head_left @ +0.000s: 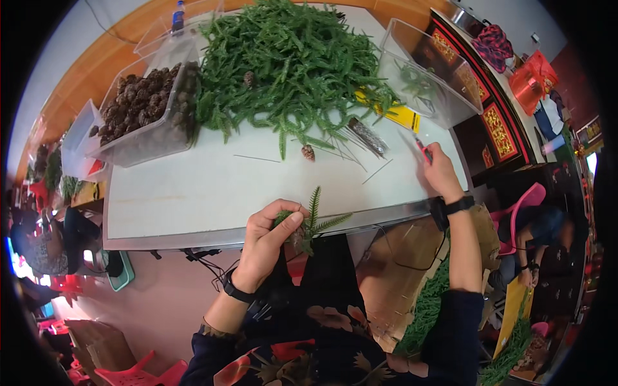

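My left hand (273,235) is closed, thumb against fingers, on an artificial pine sprig (314,215) just off the table's front edge. Green needle tips fan out to the right of the thumb, and a small brownish part shows below the fingers. My right hand (441,170) is wrapped round red-handled pliers (424,149) over the right side of the table, their metal tip pointing away from me. Beyond that tip lies a yellow packet (405,118). Between the hands and the pile, a single pine cone (308,152) and several thin wires (378,171) rest on the white tabletop (193,193).
A large heap of green artificial pine sprigs (283,64) covers the far middle. Left of it stands a clear bin of pine cones (138,100); to the right is another clear bin (444,112). A clear bag of wires (367,136) lies nearby. Another person (524,244) sits at far right.
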### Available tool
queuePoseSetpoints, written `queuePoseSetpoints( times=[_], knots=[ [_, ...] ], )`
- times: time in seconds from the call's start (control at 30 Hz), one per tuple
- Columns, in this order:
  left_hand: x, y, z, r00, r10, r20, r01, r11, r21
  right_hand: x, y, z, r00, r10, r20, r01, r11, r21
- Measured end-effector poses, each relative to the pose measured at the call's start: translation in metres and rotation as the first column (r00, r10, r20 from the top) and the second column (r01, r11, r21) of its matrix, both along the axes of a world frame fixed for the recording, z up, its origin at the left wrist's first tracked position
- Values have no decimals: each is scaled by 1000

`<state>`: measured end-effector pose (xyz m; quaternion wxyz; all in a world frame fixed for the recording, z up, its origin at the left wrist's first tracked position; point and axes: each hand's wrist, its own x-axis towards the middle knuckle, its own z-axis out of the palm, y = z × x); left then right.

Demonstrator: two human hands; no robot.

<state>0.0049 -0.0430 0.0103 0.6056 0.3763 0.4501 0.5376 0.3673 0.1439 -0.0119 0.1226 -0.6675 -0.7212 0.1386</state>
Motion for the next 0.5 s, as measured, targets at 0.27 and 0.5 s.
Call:
queuePoseSetpoints(
  times=[0.27,0.5],
  knots=[
    [-2,-3,5,996,-89,4,89,996,-30,-108,-133,70,586,415,-696,-599,800,-28],
    [5,-9,5,984,-114,-134,114,993,-9,-129,-151,43,674,531,-514,-605,796,30]
  ],
)
